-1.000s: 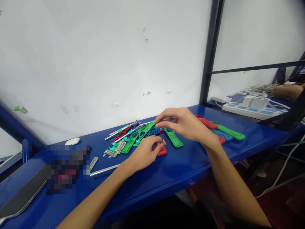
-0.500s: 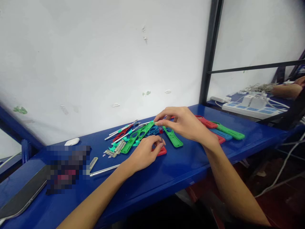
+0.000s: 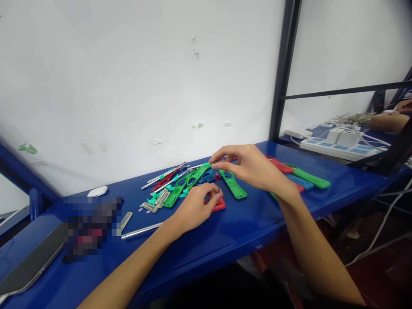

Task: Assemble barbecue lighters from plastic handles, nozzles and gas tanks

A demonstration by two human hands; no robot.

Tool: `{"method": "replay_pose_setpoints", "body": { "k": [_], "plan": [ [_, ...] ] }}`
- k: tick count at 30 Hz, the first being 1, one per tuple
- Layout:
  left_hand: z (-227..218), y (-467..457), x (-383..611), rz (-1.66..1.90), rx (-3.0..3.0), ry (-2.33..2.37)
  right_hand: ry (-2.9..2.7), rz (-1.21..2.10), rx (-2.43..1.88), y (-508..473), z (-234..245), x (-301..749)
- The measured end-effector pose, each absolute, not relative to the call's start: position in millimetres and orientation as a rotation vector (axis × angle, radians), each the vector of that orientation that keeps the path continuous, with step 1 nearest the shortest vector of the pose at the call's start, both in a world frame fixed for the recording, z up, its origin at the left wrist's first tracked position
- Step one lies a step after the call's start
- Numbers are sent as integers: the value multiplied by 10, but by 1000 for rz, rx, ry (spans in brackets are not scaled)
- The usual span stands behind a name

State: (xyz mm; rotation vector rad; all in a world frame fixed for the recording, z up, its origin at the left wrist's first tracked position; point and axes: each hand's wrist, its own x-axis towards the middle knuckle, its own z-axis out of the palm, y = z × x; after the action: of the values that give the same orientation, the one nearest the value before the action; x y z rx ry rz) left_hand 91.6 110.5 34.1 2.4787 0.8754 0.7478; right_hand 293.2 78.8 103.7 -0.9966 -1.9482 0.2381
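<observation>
My right hand point(image 3: 249, 166) pinches the top of a small screwdriver point(image 3: 217, 176) between thumb and fingertips. The tool has a red and clear handle and stands nearly upright, its shaft pointing down at a red plastic piece point(image 3: 219, 205). With fingers curled, my left hand point(image 3: 197, 205) grips that piece against the table, thumb and forefinger close around the tip of the shaft. Most of the red piece is hidden under the left hand. A green plastic shell point(image 3: 234, 185) lies just behind, and a pile of green and blue plastic parts point(image 3: 189, 182) spreads to the left.
Red, blue and green strips point(image 3: 301, 181) lie at the right. Clear plastic pieces point(image 3: 156, 203), metal rods point(image 3: 141, 230), a white mouse-like object point(image 3: 97, 191) and a dark phone point(image 3: 35, 257) are leftward. Beyond a black frame point(image 3: 283, 77) stand a power strip point(image 3: 341, 148) and another person's arm point(image 3: 388, 121).
My right hand has shifted very slightly at the top of the screwdriver. My left hand and the red piece stay in place. The other person's hand at far right has moved.
</observation>
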Motion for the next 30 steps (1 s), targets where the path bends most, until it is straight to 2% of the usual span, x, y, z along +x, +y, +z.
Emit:
{"method": "replay_pose_setpoints", "body": {
  "k": [6,13,23,30],
  "plan": [
    [311,1115,907,753,2495,871,-1903,158,-1094,759,1033,2917],
    [321,1108,914,746,2511,860,-2011,363,-901,746,1055,2959],
    [306,1115,915,763,2510,857,-1947,206,-1016,794,1018,2913],
    [303,1114,919,747,2515,841,-2048,440,-914,712,1074,3038]
  ]
}}
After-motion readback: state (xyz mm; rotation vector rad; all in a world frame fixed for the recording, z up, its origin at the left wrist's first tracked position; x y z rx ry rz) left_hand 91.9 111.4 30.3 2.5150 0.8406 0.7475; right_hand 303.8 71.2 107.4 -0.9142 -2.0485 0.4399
